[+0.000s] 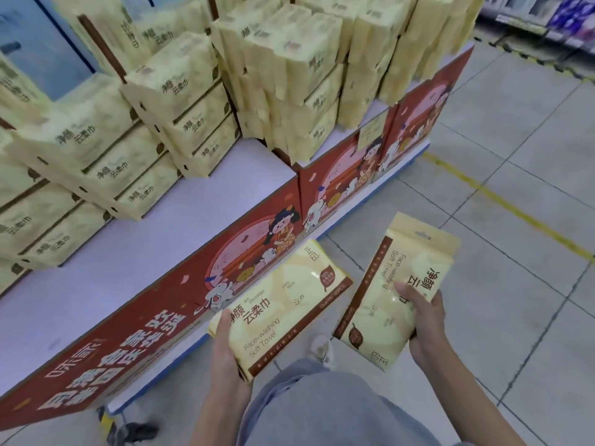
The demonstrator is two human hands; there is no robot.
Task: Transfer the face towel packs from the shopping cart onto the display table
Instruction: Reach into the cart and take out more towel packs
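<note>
the left pack (289, 304) and right pack (383, 272) both read "face-washing soft towel" and "soft".

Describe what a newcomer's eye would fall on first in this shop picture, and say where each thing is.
First come the tall stacks of pale yellow face towel packs crowding the white display table at upper left and centre. Along its front runs a red cartoon-printed panel. In the foreground the left hand grips one yellow plastic pack and the right hand grips another yellow pack, above the grey tiled floor.
</note>
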